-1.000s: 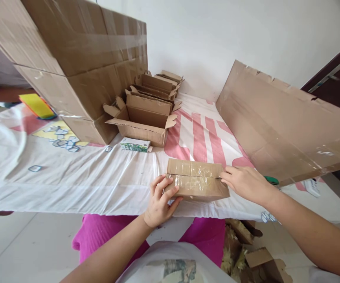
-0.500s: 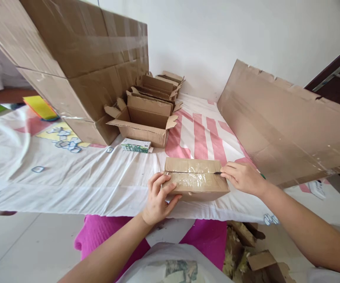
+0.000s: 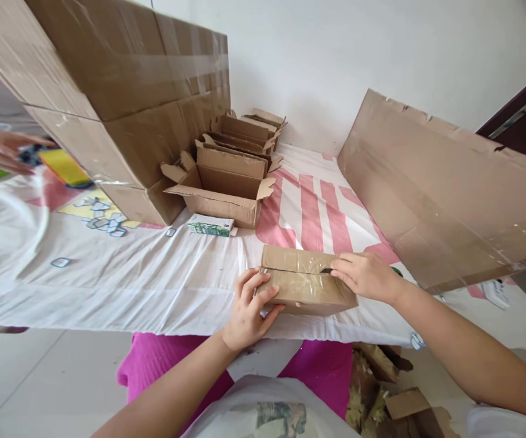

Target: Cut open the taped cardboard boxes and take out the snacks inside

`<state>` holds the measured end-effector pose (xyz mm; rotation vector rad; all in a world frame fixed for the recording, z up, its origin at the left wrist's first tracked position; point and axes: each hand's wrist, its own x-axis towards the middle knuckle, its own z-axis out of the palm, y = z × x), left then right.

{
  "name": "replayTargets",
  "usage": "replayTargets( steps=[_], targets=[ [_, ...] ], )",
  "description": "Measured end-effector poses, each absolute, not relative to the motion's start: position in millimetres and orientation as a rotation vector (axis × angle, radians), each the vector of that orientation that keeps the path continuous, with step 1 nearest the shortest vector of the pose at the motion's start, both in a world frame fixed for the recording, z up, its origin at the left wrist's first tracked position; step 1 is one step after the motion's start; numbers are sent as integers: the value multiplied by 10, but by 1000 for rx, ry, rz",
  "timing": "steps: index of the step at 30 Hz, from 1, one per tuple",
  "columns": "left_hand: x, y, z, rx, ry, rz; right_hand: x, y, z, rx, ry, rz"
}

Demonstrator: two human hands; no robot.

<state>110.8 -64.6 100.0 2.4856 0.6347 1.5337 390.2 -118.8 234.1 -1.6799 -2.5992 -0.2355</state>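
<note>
A closed cardboard box [image 3: 306, 286] with shiny clear tape along its top seam lies on the cloth in front of me. My left hand [image 3: 253, 307] grips its left end, fingers on top and thumb at the near side. Pinched in my right hand [image 3: 365, 277] is a small black blade-like tool [image 3: 326, 271], its dark tip lying at the seam on the right half of the top. Most of that tool is hidden by my fingers, so its exact kind is unclear.
Open cardboard boxes [image 3: 226, 191] stand in a row behind, beside a tall stack of taped cartons [image 3: 139, 140]. A small green-white box [image 3: 211, 225] lies before them. A large cardboard sheet [image 3: 449, 201] leans at right. Another person's hand [image 3: 10, 151] shows far left.
My right hand has moved left along the seam with the black tool. The box has shifted slightly right and turned a little. The other person's hand has come into view at far left.
</note>
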Motion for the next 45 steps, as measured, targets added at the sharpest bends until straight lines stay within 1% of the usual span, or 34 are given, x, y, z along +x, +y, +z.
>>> replayTargets(
  steps=[2,4,9,16,19,25,29,35,45],
  targets=[
    [1105,-645,994,2489,635,1535,3840,-1195,2342,-1645,-2665,-368],
    [1100,-648,983,2489,630,1539,3813,-1203,2349,-1609,-2690,-421],
    [1099,-653,960,2485,631,1543,3812,-1229,2348,-1552,-2695,-435],
    [1107,-634,974,2489,622,1536,3712,-1236,2354,-1653,-2725,-524],
    [1106,-628,976,2499,621,1543,3660,-1229,2407,-1667,-2829,-497],
    [1099,-634,971,2524,642,1541,3669,-1268,2551,-1926,-2905,-362],
    [1084,-655,971,2528,643,1543,3756,-1366,2581,-1992,-2824,-347],
    [1081,-663,1012,2542,679,1533,3964,-1494,2565,-1960,-2683,-303],
    [1079,-677,1002,2530,677,1512,4020,-1609,2606,-2144,-2632,-270]
  ],
)
